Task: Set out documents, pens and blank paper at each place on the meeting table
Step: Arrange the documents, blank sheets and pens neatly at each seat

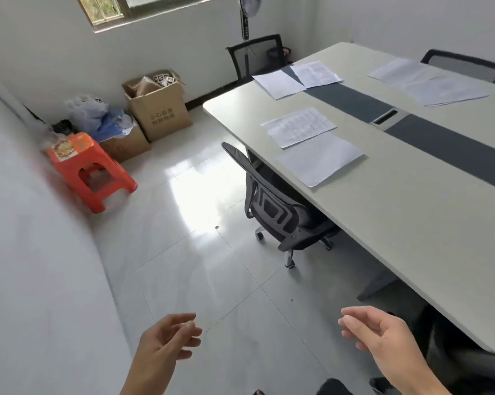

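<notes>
— Fingers (183,327) of the left hand (166,343) are seen loosely curled, low over the floor tiles; nothing is held.

— And the right hand (383,334)?

— Its fingers (354,323) are likewise relaxed and half bent, with nothing gripped. It is held near the edge of the meeting table (411,223).

— Where are the papers laid?

— One printed document (299,126) and one blank sheet (320,158) are set side by side on the table, above a pushed-in mesh chair (280,206). A second pair of sheets (279,84) is laid at the far end, and more sheets (428,81) on the opposite side.

— Containers?

— An open cardboard box (160,109) is stood by the wall, filled with folded cardboard and black-and-white printed cards. A lower box (126,143) beside it is stuffed with plastic bags.
</notes>
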{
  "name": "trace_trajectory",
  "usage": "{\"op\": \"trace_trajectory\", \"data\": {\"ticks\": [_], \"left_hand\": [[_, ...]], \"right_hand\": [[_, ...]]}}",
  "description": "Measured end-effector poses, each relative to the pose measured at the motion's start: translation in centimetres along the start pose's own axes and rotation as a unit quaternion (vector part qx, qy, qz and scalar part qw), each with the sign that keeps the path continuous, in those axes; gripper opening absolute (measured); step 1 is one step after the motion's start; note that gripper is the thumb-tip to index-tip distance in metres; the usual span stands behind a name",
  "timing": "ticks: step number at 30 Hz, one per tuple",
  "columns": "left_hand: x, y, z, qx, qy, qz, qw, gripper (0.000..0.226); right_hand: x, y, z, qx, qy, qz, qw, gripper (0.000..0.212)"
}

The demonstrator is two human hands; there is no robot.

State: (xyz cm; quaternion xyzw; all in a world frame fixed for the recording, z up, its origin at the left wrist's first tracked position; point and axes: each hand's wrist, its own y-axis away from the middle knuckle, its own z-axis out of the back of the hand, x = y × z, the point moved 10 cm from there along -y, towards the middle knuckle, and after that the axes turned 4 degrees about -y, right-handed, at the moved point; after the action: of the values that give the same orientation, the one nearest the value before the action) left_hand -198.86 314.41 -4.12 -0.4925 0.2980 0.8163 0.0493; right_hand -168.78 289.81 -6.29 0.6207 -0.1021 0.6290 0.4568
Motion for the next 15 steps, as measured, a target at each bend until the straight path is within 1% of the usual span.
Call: {"op": "trace_trajectory", "data": {"ticks": [4, 7, 10, 12, 15], "left_hand": [[-1.9, -6.0, 0.5, 0.019, 0.004, 0.0, 1.0, 0.012], [-3.9, -11.1, -0.8, 0.056, 0.005, 0.002, 0.998, 0.009], [-6.6, -16.8, -1.8, 0.085, -0.015, 0.003, 0.996, 0.017], [-9.0, -20.9, -1.8, 0.085, -0.034, 0.001, 0.996, 0.011], [-14.6, -26.1, -2.0, 0.102, -0.033, -0.03, 0.994, 0.01]], "right_hand": [[3.8, -4.2, -2.5, -0.016, -0.004, 0.017, 1.0, 0.01], [5.6, -8.7, -4.2, -0.026, -0.006, 0.016, 1.0, 0.01], [7.5, -14.5, -5.6, -0.033, -0.015, 0.013, 0.999, 0.01], [9.2, -18.4, -6.2, -0.037, -0.017, 0.01, 0.999, 0.01], [12.5, -23.4, -7.3, -0.037, -0.024, 0.012, 0.999, 0.01]]}}
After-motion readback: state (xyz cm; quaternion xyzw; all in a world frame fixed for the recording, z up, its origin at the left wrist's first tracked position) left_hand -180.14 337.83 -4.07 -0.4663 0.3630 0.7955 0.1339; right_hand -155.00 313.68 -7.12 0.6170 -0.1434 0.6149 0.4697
